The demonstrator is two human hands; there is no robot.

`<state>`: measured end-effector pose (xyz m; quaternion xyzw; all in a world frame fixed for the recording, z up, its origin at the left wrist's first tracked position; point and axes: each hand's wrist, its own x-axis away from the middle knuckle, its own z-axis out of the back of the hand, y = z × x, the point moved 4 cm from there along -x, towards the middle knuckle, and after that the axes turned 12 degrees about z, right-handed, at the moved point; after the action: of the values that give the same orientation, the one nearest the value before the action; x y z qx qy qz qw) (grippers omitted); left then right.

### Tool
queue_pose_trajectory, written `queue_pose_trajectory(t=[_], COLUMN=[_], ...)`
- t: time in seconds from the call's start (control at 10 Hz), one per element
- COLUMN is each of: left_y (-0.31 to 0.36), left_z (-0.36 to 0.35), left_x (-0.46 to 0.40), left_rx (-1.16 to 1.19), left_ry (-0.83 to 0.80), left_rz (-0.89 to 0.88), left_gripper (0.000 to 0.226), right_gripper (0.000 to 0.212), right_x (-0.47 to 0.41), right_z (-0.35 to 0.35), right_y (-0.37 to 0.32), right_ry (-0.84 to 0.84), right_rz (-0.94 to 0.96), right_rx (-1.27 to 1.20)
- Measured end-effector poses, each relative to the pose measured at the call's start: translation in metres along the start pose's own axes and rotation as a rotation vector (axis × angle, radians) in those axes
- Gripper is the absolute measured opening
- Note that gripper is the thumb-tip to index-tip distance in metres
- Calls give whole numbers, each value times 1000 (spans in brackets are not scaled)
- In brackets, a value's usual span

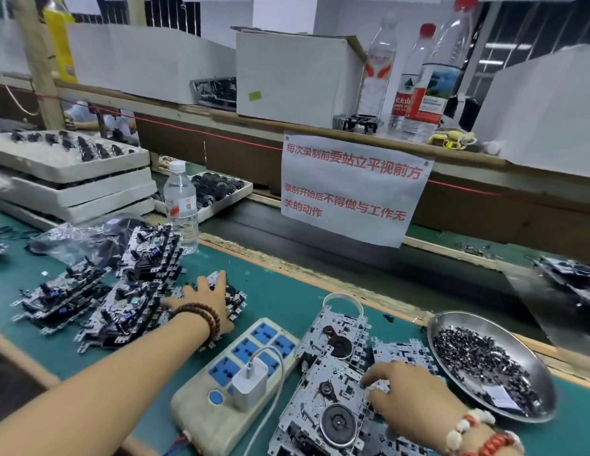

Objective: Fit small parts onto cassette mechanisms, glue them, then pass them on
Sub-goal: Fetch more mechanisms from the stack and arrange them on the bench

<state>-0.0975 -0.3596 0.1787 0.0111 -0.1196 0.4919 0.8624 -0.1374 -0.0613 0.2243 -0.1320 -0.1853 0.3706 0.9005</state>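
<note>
Both hands are down on the green mat. Left hand (pixel 209 299) lies flat with straight fingers on a heap of cassette mechanisms (pixel 122 297) at the left. Right hand (pixel 409 394) rests curled fingertips on the nearest mechanism (pixel 333 413), whether pinching I cannot tell; its long axis runs from the near edge away toward the steel dish of small parts (pixel 484 360).

A factory assembly line: a green-matted worktop (pixel 287 291) runs beside a conveyor channel (pixel 353 258), with heaps of cassette mechanisms (pixel 99 301) under and left of the left grip (pixel 208 301). A steel dish of tiny parts (pixel 488 363) sits just right of the right grip (pixel 405 390). Beyond them hang a printed notice (pixel 353 185) and stacked foam trays (pixel 73 179)
</note>
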Motion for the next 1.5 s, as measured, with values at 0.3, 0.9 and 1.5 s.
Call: queue_pose_trajectory(t=[0.3, 0.9, 1.5], left_y=[-5, -7, 41], left_z=[11, 6, 41], left_x=[-4, -1, 125], left_rx=[238, 100, 208], left_ry=[-47, -8, 95], left_rz=[-29, -64, -471], left_gripper=[108, 106, 80], right_gripper=[25, 36, 66], right_x=[6, 35, 50], right_z=[3, -26, -59], right_y=[14, 63, 69], right_ry=[37, -26, 226], right_rz=[-8, -103, -218], right_rx=[-160, 21, -451])
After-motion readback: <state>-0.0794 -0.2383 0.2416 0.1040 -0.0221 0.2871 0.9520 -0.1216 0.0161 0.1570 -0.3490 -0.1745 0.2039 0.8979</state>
